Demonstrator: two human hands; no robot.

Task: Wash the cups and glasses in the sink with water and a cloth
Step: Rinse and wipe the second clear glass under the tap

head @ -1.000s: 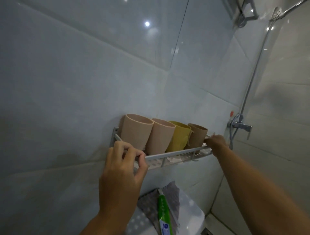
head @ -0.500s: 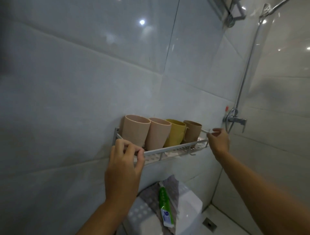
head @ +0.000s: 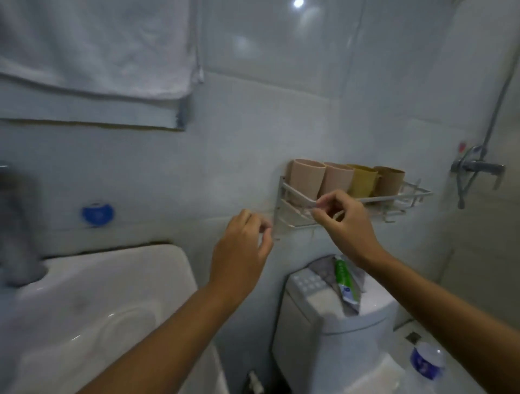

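Dim, bluish bathroom light; a ceiling lamp glares off glossy wall tiles (head: 298,3); motion blur softens everything, edges bowed.

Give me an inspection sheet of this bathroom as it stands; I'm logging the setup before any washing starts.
Surface: white ceramic sink, basin bare, blurred.
Job's things: two pink plastic cups, a yellow cup and a brown cup upright in a row on the metal wall rack.
Clutter: green toothpaste tube and grey cloth on the white toilet tank.
Hands: right hand pinches the rack's front rail; left hand loosely curled, holding nothing.
Cables: shower hose.
Surroundings: white towel hanging, grey tiled wall, shower valve.
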